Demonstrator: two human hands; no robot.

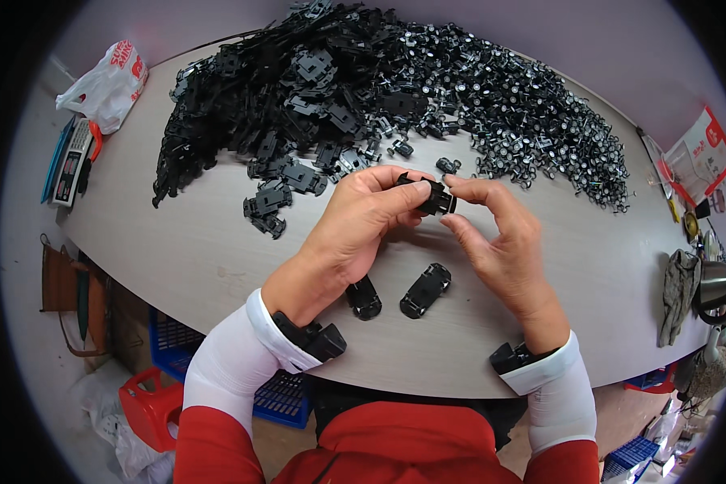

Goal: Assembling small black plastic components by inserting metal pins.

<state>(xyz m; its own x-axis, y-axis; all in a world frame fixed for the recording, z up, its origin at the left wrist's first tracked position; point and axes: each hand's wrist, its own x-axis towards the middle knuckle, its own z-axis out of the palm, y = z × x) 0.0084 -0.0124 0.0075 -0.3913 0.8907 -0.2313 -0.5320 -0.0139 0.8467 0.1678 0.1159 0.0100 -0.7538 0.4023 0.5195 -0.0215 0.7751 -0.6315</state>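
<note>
My left hand (355, 230) and my right hand (496, 242) meet above the middle of the grey table (202, 250). Together they pinch a small black plastic chassis piece with a wheel (433, 196). The left thumb and fingers grip its left end, and the right fingertips touch its right end. Two assembled black toy-car bases (425, 289) (364, 298) lie flat on the table just below my hands. A large heap of black plastic frames (274, 89) fills the far left of the table. A heap of small wheel-and-axle parts (524, 105) fills the far right.
A white plastic bag (105, 85) and a calculator-like device (71, 161) sit at the table's left end. A red-and-white packet (706, 153), a grey cloth (678, 290) and a dark mug (714, 286) are at the right. A red stool (149, 407) and blue crates (278, 395) stand below.
</note>
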